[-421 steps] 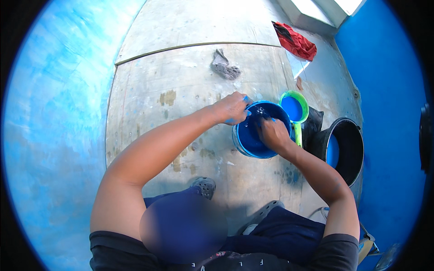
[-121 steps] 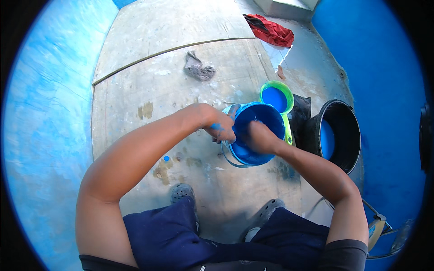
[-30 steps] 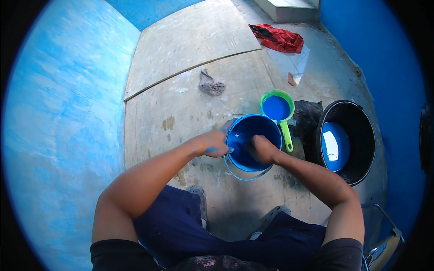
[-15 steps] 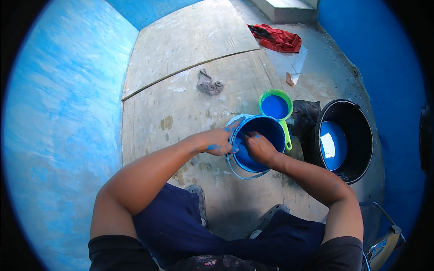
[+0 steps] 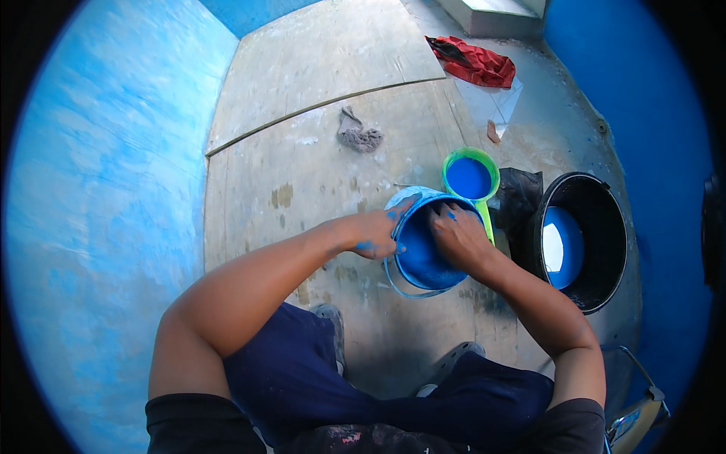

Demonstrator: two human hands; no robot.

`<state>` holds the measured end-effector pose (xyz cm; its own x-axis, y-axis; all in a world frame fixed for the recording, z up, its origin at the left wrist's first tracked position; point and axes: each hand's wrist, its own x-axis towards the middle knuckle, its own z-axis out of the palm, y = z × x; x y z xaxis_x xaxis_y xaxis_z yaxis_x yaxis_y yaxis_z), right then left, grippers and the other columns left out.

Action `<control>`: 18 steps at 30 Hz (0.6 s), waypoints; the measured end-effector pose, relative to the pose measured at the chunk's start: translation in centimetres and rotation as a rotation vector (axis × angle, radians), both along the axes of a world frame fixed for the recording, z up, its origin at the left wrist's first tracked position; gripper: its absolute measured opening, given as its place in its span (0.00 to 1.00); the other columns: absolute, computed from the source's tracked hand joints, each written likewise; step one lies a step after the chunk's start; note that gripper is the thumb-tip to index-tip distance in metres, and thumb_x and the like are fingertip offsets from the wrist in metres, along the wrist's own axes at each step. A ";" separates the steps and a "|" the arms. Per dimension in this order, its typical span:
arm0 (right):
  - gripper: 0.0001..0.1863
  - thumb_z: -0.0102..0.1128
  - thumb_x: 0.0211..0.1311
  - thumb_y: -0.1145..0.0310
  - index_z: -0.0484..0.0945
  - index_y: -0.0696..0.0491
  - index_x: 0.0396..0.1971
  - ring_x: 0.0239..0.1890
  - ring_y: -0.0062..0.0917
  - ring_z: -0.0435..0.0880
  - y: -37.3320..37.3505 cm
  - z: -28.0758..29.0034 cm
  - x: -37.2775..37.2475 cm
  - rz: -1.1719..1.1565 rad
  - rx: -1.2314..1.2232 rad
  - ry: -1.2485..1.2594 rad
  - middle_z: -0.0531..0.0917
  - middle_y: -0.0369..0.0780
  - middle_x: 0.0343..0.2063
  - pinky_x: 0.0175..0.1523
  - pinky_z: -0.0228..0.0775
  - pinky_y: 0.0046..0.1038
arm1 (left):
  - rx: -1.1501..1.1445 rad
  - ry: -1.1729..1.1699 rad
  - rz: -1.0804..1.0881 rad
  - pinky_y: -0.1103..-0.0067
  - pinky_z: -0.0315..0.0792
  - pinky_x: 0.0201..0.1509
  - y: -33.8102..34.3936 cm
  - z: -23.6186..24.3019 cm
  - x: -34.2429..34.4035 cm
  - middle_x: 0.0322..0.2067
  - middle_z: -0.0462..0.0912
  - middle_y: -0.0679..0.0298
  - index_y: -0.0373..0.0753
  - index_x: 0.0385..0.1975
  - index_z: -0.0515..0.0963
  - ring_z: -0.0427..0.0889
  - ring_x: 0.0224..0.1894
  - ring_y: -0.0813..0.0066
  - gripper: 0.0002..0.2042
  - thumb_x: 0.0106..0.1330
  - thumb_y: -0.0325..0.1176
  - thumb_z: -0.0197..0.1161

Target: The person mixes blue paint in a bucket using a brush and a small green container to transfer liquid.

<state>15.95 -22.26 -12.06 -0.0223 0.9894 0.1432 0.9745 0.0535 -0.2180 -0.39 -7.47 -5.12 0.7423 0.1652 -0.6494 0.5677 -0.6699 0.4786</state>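
A blue-smeared paint bucket (image 5: 435, 198) with a wire handle stands between my hands, and blue paint coats its inside. My left hand (image 5: 377, 231), spotted with blue, is closed on the bucket's left rim. Inside the bucket, at its upper right, is my right hand (image 5: 458, 234). Its fingers are curled against the inner wall and their tips are hidden, so whatever they hold cannot be made out. Close behind the bucket sits a green long-handled dipper (image 5: 469, 153) with blue paint in it; its handle points toward me.
A large black tub (image 5: 605, 227) holding blue liquid stands at right beside black plastic (image 5: 518, 197). A grey rag (image 5: 359, 138) lies on the plywood boards (image 5: 302, 166), a red cloth (image 5: 484, 66) farther back. Blue walls rise on both sides. A metal-framed object (image 5: 639, 408) is at lower right.
My right hand has moved up and right along the bucket's inside. The bucket has shifted slightly right and tilted a little, with my left hand still on its rim.
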 end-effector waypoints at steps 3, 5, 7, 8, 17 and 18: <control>0.10 0.58 0.54 0.73 0.80 0.59 0.36 0.39 0.41 0.85 -0.3 -3.5 0.0 -0.095 0.001 -0.014 0.83 0.50 0.34 0.38 0.80 0.38 | -0.029 -0.034 0.007 0.64 0.70 0.62 0.4 -0.9 0.0 0.58 0.77 0.39 0.39 0.76 0.39 0.78 0.59 0.46 0.46 0.66 0.34 0.65; 0.10 0.58 0.54 0.73 0.80 0.59 0.37 0.38 0.43 0.85 -1.2 -4.8 0.0 -0.046 -0.111 0.078 0.83 0.50 0.32 0.39 0.80 0.40 | -0.066 -0.068 0.020 0.65 0.70 0.62 0.5 -0.8 0.0 0.57 0.78 0.41 0.41 0.77 0.40 0.79 0.58 0.48 0.46 0.65 0.33 0.65; 0.10 0.57 0.54 0.73 0.80 0.59 0.37 0.37 0.44 0.85 -1.9 -5.6 -0.5 0.054 -0.143 0.156 0.83 0.50 0.31 0.40 0.79 0.42 | -0.108 -0.097 0.057 0.66 0.71 0.60 0.7 -0.2 -0.2 0.55 0.79 0.42 0.43 0.77 0.40 0.80 0.55 0.50 0.46 0.65 0.32 0.65; 0.10 0.57 0.54 0.73 0.80 0.59 0.36 0.37 0.45 0.85 -2.2 -6.1 -0.7 0.123 -0.119 0.185 0.83 0.50 0.30 0.40 0.79 0.44 | -0.099 -0.064 0.066 0.66 0.71 0.60 0.9 -0.3 -0.2 0.54 0.80 0.42 0.43 0.77 0.40 0.81 0.54 0.50 0.46 0.65 0.32 0.65; 0.13 0.59 0.54 0.73 0.79 0.58 0.41 0.40 0.48 0.84 0.8 -1.3 -0.6 0.039 -0.135 0.320 0.83 0.52 0.33 0.43 0.78 0.46 | 0.026 -0.083 0.007 0.61 0.73 0.56 0.8 -0.5 -0.9 0.48 0.82 0.39 0.42 0.76 0.40 0.81 0.51 0.40 0.46 0.64 0.34 0.65; 0.14 0.58 0.55 0.73 0.78 0.59 0.43 0.40 0.48 0.84 0.7 -0.4 -0.6 0.002 -0.067 0.256 0.83 0.52 0.34 0.43 0.78 0.45 | 0.017 -0.065 -0.003 0.60 0.73 0.56 0.8 0.0 -0.5 0.49 0.82 0.38 0.42 0.76 0.40 0.80 0.51 0.39 0.46 0.64 0.34 0.65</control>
